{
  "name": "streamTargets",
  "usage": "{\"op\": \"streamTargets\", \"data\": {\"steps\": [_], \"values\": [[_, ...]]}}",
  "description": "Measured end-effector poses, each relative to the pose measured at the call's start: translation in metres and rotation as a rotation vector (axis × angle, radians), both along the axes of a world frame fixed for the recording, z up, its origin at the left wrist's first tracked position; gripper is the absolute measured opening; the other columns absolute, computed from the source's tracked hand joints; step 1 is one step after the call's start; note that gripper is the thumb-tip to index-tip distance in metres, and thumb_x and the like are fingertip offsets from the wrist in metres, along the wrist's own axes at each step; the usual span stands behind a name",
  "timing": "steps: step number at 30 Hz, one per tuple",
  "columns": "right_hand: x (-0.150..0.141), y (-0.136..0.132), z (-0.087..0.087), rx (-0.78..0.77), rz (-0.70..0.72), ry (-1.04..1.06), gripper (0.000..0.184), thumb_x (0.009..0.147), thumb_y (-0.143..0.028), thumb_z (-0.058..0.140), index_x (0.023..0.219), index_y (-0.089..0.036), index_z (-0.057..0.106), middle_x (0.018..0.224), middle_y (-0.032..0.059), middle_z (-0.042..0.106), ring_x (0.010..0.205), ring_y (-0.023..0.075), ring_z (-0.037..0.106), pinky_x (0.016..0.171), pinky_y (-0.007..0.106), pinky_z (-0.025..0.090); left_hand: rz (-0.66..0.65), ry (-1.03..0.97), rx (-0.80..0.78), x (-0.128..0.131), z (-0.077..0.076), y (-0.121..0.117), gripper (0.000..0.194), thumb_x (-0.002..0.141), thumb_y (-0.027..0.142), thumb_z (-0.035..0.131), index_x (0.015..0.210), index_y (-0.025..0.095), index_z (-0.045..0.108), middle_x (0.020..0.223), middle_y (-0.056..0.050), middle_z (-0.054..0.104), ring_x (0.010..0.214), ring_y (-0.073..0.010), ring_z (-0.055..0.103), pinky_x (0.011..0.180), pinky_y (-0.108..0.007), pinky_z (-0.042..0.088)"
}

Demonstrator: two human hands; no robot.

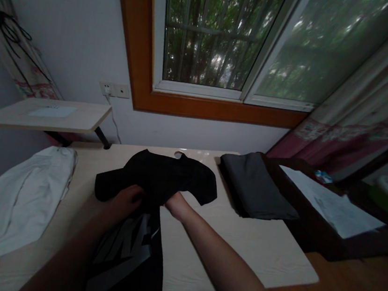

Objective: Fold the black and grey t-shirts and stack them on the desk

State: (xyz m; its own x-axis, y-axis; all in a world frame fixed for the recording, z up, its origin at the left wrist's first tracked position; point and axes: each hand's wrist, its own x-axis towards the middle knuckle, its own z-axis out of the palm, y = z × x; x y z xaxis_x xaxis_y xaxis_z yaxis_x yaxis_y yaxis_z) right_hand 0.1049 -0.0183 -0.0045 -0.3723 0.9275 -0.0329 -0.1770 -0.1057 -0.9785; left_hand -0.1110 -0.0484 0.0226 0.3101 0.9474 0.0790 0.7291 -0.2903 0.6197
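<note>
A black T-shirt (162, 174) with large grey lettering (125, 245) on its front lies over the table, its lower part reaching toward me. My left hand (130, 200) is closed on the cloth at the left side, fingers curled into it. On the other side, my right hand (176, 205) grips the shirt's right side, its fingers mostly covered by the black fabric. Between the two hands the cloth is gathered narrow. Both sleeves spread outward beyond the hands. Right of the shirt rests a folded dark grey garment (256, 186).
White cloth (25, 195) lies bunched on the left of the light wooden table (238, 245). A small raised shelf (87, 118) stands at the back left. At right, papers (331, 205) lie on a dark surface. A window (214, 34) and curtains (344, 102) are behind.
</note>
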Motion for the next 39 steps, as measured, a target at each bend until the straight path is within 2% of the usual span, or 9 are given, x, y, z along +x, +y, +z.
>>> {"op": "streamTargets", "data": {"steps": [6,10,15,21,24,27,30,34,39], "values": [[0.015,-0.007,0.016,-0.004,-0.067,0.108,0.033,0.076,-0.044,0.079,0.095,-0.019,0.071,0.093,0.0064,0.073,0.093,0.0231,0.062,0.085,0.040,0.054,0.179,0.030,0.069,-0.030,0.001,0.006,0.028,0.078,0.023,0.055,0.100,0.023,0.073,0.105,-0.004,0.075,0.099,-0.0225,0.071,0.093,-0.037,0.054],[0.037,-0.013,0.016,-0.064,-0.052,0.068,0.024,0.068,-0.035,0.083,0.078,-0.018,0.070,0.074,0.0018,0.069,0.076,0.0185,0.061,0.075,0.034,0.053,0.283,0.069,0.158,-0.060,0.014,0.007,0.030,0.081,0.030,0.053,0.104,0.024,0.072,0.108,-0.005,0.076,0.100,-0.0236,0.071,0.094,-0.037,0.054],[0.079,-0.022,0.018,-0.184,0.001,-0.013,0.028,0.060,-0.033,0.087,0.066,-0.017,0.065,0.057,-0.0046,0.056,0.053,0.0080,0.046,0.054,0.022,0.035,0.360,0.182,0.279,-0.099,0.018,0.010,0.031,0.085,0.033,0.049,0.105,0.025,0.071,0.109,-0.007,0.075,0.099,-0.0239,0.070,0.091,-0.035,0.053],[0.154,-0.033,0.048,-0.209,0.176,-0.131,0.037,0.058,-0.039,0.091,0.070,-0.017,0.064,0.055,-0.0063,0.052,0.047,0.0055,0.037,0.047,0.021,0.021,0.364,0.273,0.205,-0.124,0.005,0.009,0.033,0.082,0.032,0.047,0.104,0.023,0.070,0.109,-0.009,0.075,0.102,-0.0270,0.069,0.092,-0.039,0.053],[0.182,-0.031,0.062,-0.183,0.263,-0.198,0.037,0.060,-0.042,0.089,0.069,-0.017,0.064,0.056,-0.0050,0.055,0.047,0.0060,0.038,0.048,0.021,0.024,0.282,0.281,0.086,-0.121,0.004,0.003,0.038,0.076,0.025,0.047,0.106,0.021,0.071,0.111,-0.011,0.074,0.101,-0.0267,0.070,0.095,-0.041,0.052],[0.193,-0.023,0.067,-0.093,0.240,-0.338,0.033,0.068,-0.044,0.084,0.073,-0.017,0.067,0.061,-0.0022,0.059,0.052,0.0082,0.044,0.053,0.023,0.032,0.188,0.269,-0.023,-0.113,0.009,-0.004,0.045,0.070,0.018,0.048,0.108,0.022,0.071,0.109,-0.010,0.074,0.099,-0.0252,0.069,0.097,-0.040,0.050],[0.187,-0.010,0.061,0.052,0.046,-0.470,0.030,0.078,-0.045,0.073,0.081,-0.016,0.069,0.068,0.0004,0.062,0.059,0.0118,0.051,0.058,0.025,0.039,0.137,0.273,-0.107,-0.104,0.016,-0.012,0.046,0.067,0.014,0.049,0.105,0.024,0.072,0.103,-0.008,0.075,0.093,-0.0241,0.070,0.089,-0.037,0.051],[0.163,0.004,0.053,0.424,-0.131,-0.733,0.022,0.089,-0.034,0.061,0.095,-0.018,0.074,0.092,0.0070,0.069,0.083,0.0186,0.063,0.078,0.033,0.049,0.064,0.276,-0.209,-0.089,0.021,-0.025,0.037,0.068,0.010,0.048,0.090,0.027,0.072,0.088,-0.003,0.075,0.079,-0.0213,0.070,0.073,-0.031,0.048],[0.119,0.006,0.049,0.785,0.065,-0.936,0.019,0.095,-0.026,0.063,0.108,-0.023,0.075,0.114,0.0081,0.068,0.108,0.0209,0.061,0.101,0.038,0.044,-0.073,0.274,-0.273,-0.070,0.028,-0.041,0.042,0.070,0.011,0.051,0.096,0.033,0.074,0.087,0.000,0.076,0.077,-0.0197,0.071,0.069,-0.028,0.049]]}}
